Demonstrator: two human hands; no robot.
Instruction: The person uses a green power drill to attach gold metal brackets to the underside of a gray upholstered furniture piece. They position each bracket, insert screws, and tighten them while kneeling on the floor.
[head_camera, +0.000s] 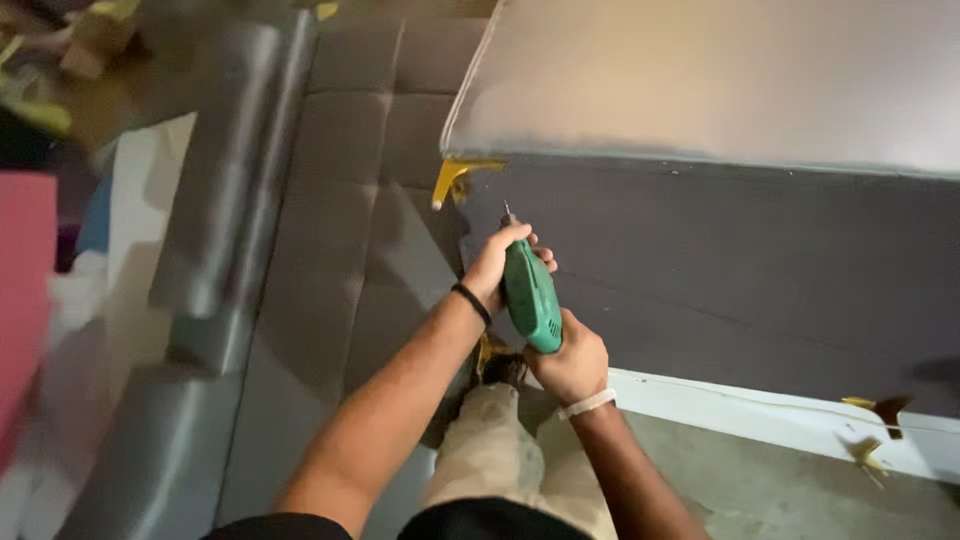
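Nearest me, my right hand (572, 362) wraps closed around the back end of the green power drill (530, 296). Just ahead, my left hand (497, 262) closes its fingers (541, 255) around the drill's front, steadying it. The bit (507, 212) points up at the dark underside panel (740, 270) of the grey sofa (340, 200), near a gold metal leg (455, 178).

grey sofa (340, 200), blurred pink foam (22, 290) perhaps

Warm, dim indoor light falls from above; the pale padded panel (720, 80) glares softly. Left edge smears with motion blur, centre stays fairly sharp.
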